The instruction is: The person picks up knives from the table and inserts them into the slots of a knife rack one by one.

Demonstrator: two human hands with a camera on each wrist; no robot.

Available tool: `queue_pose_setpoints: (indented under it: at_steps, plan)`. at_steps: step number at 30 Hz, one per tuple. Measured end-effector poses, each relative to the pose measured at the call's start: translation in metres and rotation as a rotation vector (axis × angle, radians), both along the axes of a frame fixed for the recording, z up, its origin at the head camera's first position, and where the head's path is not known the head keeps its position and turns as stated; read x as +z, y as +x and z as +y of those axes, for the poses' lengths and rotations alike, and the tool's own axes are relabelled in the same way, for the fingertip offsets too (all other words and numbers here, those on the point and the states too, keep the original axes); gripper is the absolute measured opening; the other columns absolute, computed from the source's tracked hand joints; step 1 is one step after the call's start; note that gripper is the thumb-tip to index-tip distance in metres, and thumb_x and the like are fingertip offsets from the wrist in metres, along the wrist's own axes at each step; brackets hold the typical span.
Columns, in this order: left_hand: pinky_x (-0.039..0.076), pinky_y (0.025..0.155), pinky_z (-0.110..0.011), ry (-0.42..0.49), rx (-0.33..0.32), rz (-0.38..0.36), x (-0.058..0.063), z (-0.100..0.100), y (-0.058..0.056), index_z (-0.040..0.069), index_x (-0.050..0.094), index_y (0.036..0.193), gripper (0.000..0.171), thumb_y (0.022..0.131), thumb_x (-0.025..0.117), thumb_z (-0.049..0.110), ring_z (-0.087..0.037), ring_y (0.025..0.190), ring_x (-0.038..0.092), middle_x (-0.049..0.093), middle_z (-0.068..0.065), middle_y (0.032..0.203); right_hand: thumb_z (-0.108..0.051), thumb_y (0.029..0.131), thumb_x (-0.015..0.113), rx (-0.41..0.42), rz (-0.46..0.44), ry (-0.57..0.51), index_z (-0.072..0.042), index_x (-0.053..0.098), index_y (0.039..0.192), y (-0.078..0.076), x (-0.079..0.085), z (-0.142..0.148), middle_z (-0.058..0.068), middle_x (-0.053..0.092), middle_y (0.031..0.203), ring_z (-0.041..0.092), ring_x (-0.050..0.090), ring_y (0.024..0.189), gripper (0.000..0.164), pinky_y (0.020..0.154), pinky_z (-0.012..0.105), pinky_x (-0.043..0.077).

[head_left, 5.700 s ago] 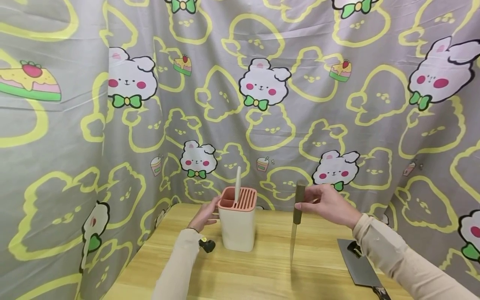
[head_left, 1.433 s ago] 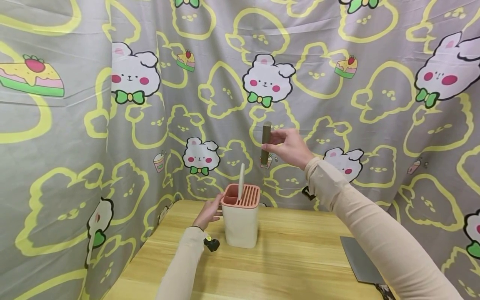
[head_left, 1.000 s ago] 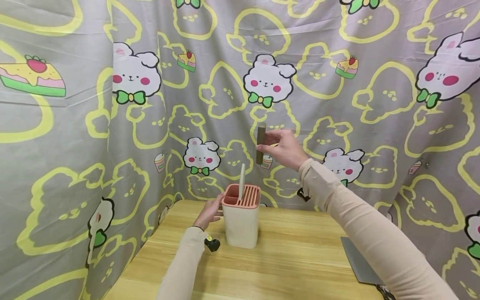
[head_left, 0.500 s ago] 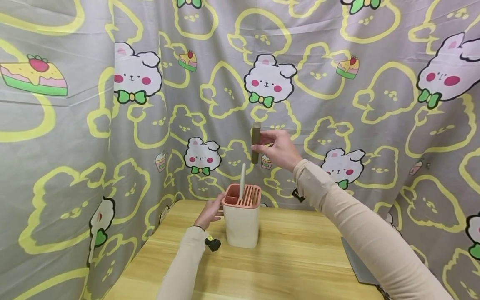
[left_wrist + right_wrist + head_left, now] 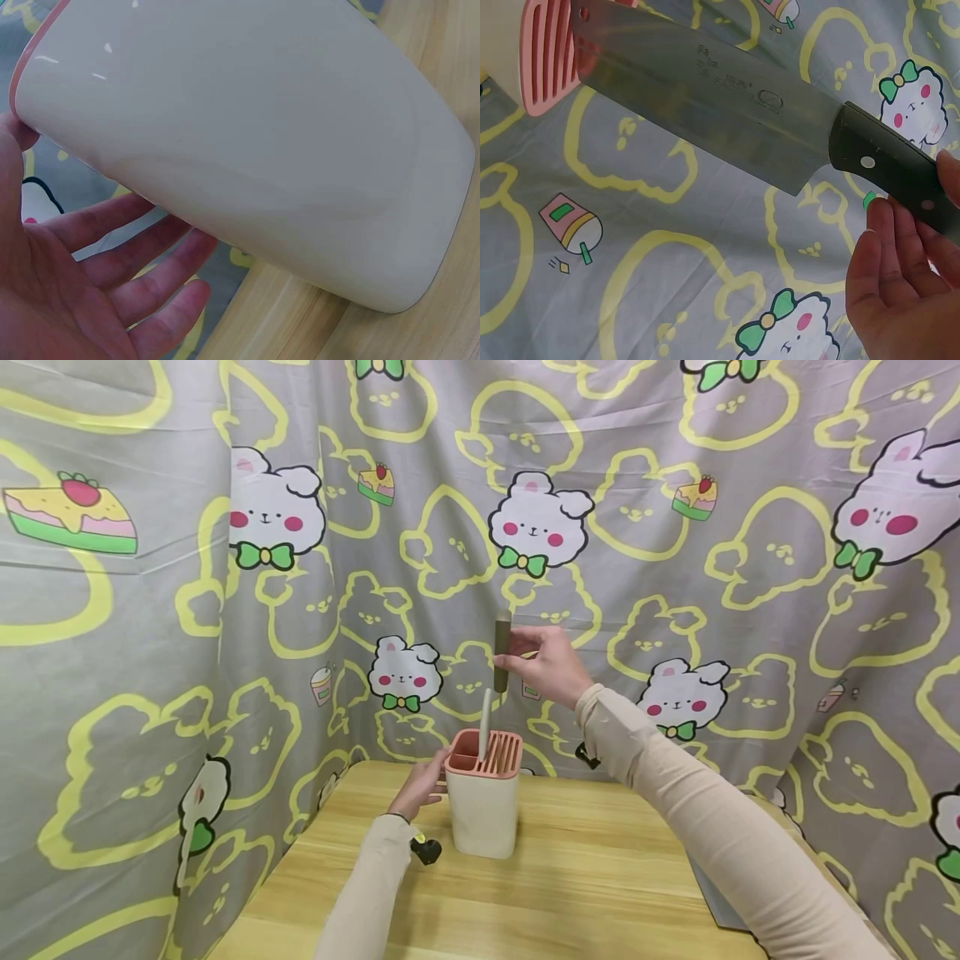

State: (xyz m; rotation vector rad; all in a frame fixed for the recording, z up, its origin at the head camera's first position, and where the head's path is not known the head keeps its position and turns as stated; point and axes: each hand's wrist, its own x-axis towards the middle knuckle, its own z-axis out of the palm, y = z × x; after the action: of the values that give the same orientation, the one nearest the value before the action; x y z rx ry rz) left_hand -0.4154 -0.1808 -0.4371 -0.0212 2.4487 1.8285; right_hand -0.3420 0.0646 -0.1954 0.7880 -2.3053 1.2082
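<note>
A cream knife block (image 5: 483, 818) with a pink slotted top (image 5: 544, 60) stands upright on the table. A slim white handle (image 5: 485, 727) sticks up from the top, beside its open compartments. My left hand (image 5: 420, 785) rests against the block's left side; the left wrist view shows its fingers (image 5: 161, 262) extended along the wall and the thumb near the rim. Above the block, my right hand (image 5: 551, 664) pinches the dark handle of a broad kitchen knife (image 5: 705, 82) between thumb and fingers. Its blade points down, and its end overlaps the slots in the right wrist view.
On the wooden table (image 5: 585, 877), a grey cleaver blade (image 5: 716, 897) lies at the right, partly hidden behind my right forearm. A patterned curtain (image 5: 450, 552) hangs close behind the table and along the left. A black device (image 5: 427, 849) sits at my left wrist.
The knife has been lifted from low at the right and carried left over the block; in the last half second it shifted slightly left and down. My left hand has stayed at the block.
</note>
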Motion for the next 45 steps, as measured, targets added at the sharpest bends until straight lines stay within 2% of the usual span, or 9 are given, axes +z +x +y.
queue_pose_setpoints:
  at_steps: [6,15,22,39,45]
  plan:
    - [0.048,0.102,-0.055,-0.001,0.003,0.0,0.0,0.001,0.001,0.008,0.062,0.13,0.092,0.081,0.044,0.084,-0.028,0.108,0.069,0.068,-0.014,0.124,-0.017,0.088,0.074,-0.001,0.016,-0.008,-0.012,0.073,0.111,0.0,0.0,-0.003,0.008,0.076,0.099,0.022,0.072,0.092,0.023,0.081,0.037,0.058]
    - [0.05,0.101,-0.054,-0.008,0.01,0.004,0.001,0.002,0.002,0.008,0.062,0.129,0.092,0.081,0.043,0.085,-0.027,0.106,0.07,0.068,-0.014,0.123,-0.016,0.088,0.074,0.029,0.0,-0.018,-0.009,0.073,0.107,-0.002,-0.003,-0.006,0.01,0.075,0.096,0.024,0.072,0.089,0.02,0.08,0.037,0.058]
    - [0.049,0.101,-0.055,-0.013,0.007,0.007,0.001,0.003,0.003,0.009,0.061,0.131,0.09,0.084,0.042,0.082,-0.028,0.107,0.07,0.068,-0.015,0.126,-0.015,0.088,0.074,0.02,-0.043,-0.007,-0.009,0.074,0.106,-0.002,-0.01,-0.005,0.01,0.075,0.096,0.023,0.072,0.087,0.019,0.081,0.037,0.057]
    - [0.049,0.101,-0.055,-0.012,0.004,0.005,0.001,0.003,0.003,0.008,0.06,0.133,0.092,0.083,0.042,0.084,-0.031,0.111,0.068,0.067,-0.016,0.127,-0.017,0.085,0.077,-0.001,-0.066,0.031,-0.01,0.075,0.098,-0.012,-0.029,-0.006,0.008,0.075,0.086,0.024,0.07,0.082,0.015,0.073,0.031,0.053]
    - [0.05,0.1,-0.053,-0.022,0.008,0.003,0.002,0.003,0.004,0.009,0.06,0.134,0.091,0.083,0.042,0.083,-0.028,0.108,0.07,0.067,-0.015,0.128,-0.015,0.085,0.076,-0.005,-0.08,0.04,-0.007,0.074,0.099,-0.015,-0.036,-0.005,0.009,0.075,0.087,0.022,0.07,0.08,0.016,0.072,0.029,0.053]
